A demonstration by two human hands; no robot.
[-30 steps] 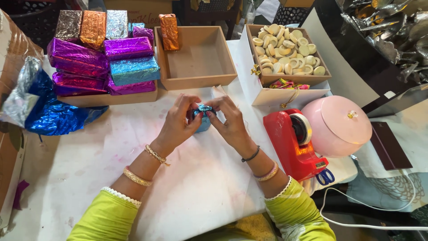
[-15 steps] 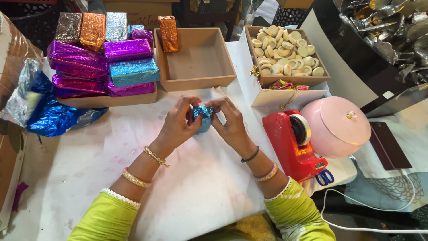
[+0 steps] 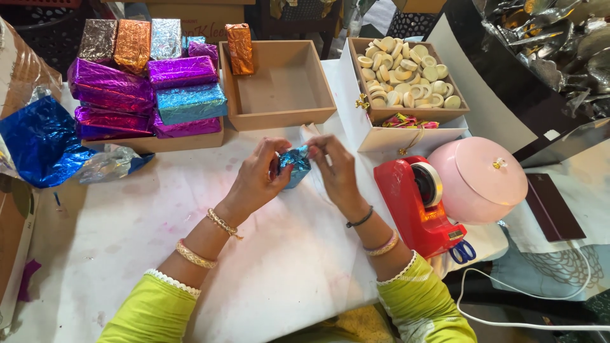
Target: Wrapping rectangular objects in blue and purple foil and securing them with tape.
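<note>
Blue foil-wrapped piece point(image 3: 294, 166) pinched between left hand point(image 3: 260, 178), right hand point(image 3: 335, 170); long axis indiscernible.

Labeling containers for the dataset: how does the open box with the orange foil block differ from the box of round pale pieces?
The open brown box is nearly bare, with only an orange foil-wrapped block leaning on its left wall; the box of round pale pieces is heaped full. The first sits left, beside the stacked foil packets; the second right, behind the red tape dispenser. Both are shallow, square and brown.

Both hands point(image 3: 298, 174) pinching blue foil packet point(image 3: 293, 166), white table point(image 3: 159, 222)
</note>
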